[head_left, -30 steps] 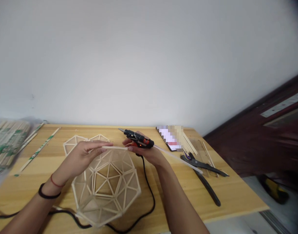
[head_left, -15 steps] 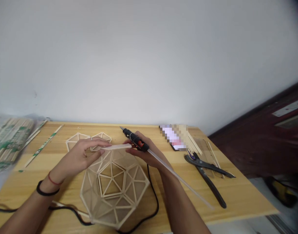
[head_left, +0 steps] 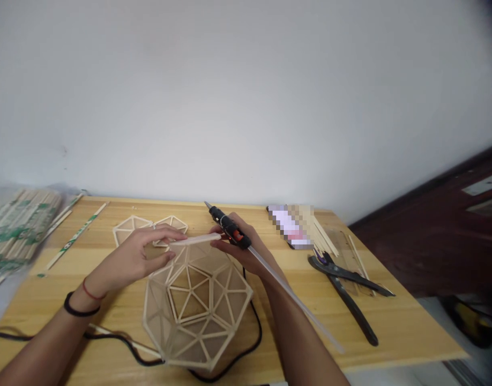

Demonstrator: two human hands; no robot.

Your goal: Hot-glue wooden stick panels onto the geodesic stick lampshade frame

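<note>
Geodesic stick frame (head_left: 201,338) on the desk (head_left: 399,332), pale triangles between its struts. Over its far rim, a thin pale strip (head_left: 195,239), seen edge-on; whether joined to the frame, cannot tell. Left hand (head_left: 129,254) at the strip's left end: grip parted, thumb low, fingers above; firm contact unclear. Right hand (head_left: 248,244) has its grip closed around a glue gun (head_left: 230,228), fingertips close by the strip's right end; nozzle aimed up and away beyond the frame, glue stick (head_left: 294,297) trailing from the rear. Reads as positioning or checking that edge, between glue runs. Next move probably calls for a steady left hold and the hot nozzle clear of the fingers. Beyond the frame, to its left: two small stick panels, one (head_left: 132,230) beside another (head_left: 171,228). Right of the frame: black-handled cutters (head_left: 352,276); farther back, a phone (head_left: 286,222). Far left of it: bagged chopsticks (head_left: 24,220).
</note>
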